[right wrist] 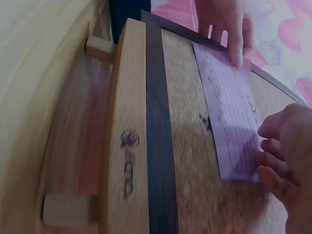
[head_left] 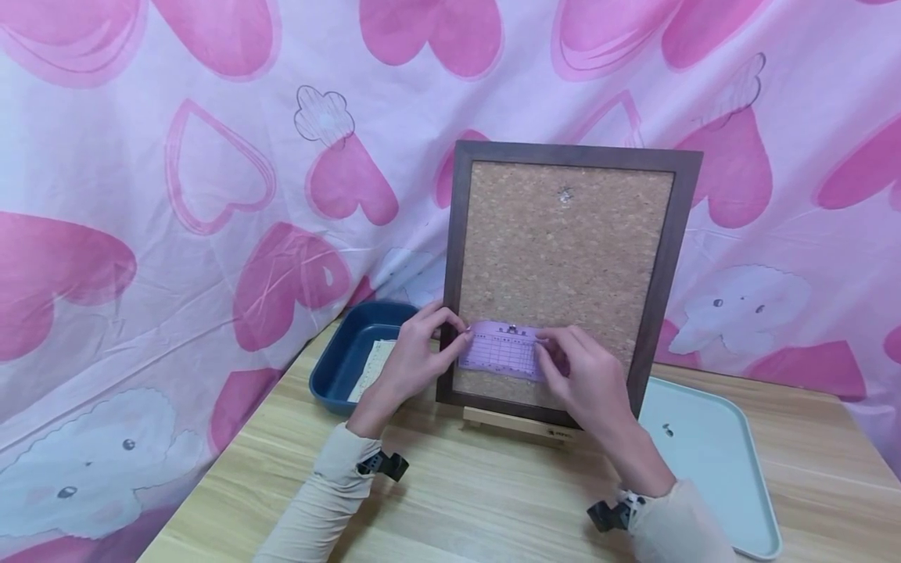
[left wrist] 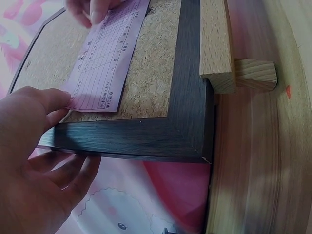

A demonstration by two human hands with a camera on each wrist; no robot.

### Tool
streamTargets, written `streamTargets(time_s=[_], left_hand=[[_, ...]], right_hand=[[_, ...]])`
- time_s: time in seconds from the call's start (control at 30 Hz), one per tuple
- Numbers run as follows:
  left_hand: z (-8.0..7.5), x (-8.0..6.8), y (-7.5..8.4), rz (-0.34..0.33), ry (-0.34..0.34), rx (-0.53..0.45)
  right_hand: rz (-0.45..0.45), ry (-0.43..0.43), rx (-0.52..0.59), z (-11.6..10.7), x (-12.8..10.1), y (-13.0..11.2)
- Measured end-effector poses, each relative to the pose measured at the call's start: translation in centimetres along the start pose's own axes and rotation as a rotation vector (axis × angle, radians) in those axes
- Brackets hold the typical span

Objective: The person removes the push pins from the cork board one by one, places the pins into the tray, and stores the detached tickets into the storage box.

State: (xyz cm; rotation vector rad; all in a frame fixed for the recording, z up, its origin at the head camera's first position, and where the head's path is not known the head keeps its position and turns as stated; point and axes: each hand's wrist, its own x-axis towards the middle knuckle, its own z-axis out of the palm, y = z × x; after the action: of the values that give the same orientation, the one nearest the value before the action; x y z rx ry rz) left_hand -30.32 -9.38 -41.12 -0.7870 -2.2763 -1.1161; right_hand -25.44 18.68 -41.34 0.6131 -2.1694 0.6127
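Note:
A cork board [head_left: 563, 234] in a dark frame stands upright on a wooden stand [head_left: 521, 426] on the table. A purple printed slip [head_left: 501, 352] lies flat against the cork's lower part, with a small pin [head_left: 512, 329] at its top edge. My left hand [head_left: 457, 338] holds the slip's left end beside the frame; in the left wrist view a fingertip [left wrist: 61, 100] sits on the slip's [left wrist: 105, 63] corner. My right hand [head_left: 545, 356] pinches the slip's right end, its curled fingers [right wrist: 273, 161] lying on the paper [right wrist: 229, 112].
A dark blue tray [head_left: 338, 367] holding a pale slip [head_left: 373, 363] sits left of the board. A light green tray [head_left: 711, 461] lies at the right. Another pin [head_left: 565, 194] is stuck high in the cork. A pink heart-print cloth [head_left: 211, 195] hangs behind the table.

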Motion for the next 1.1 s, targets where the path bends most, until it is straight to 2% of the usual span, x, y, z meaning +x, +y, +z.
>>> streamTargets(time_s=[0.13, 0.27, 0.5, 0.8, 1.1], left_hand=[[0.1, -0.1, 0.1, -0.001, 0.001, 0.006], [0.1, -0.1, 0.2, -0.006, 0.003, 0.001], [0.1, 0.0, 0.2, -0.007, 0.003, -0.007], [0.0, -0.1, 0.2, -0.005, -0.002, 0.002], [0.1, 0.0, 0.1, -0.004, -0.004, -0.003]], right_hand=[[-0.021, 0.021, -0.028, 0.9, 0.8, -0.7], [0.001, 0.019, -0.029, 1.6, 1.4, -1.2], [0.023, 0.066, -0.041, 2.4, 2.0, -1.8], [0.052, 0.068, -0.043, 2.7, 2.3, -2.4], [0.043, 0.072, -0.033, 3.0, 2.2, -2.2]])
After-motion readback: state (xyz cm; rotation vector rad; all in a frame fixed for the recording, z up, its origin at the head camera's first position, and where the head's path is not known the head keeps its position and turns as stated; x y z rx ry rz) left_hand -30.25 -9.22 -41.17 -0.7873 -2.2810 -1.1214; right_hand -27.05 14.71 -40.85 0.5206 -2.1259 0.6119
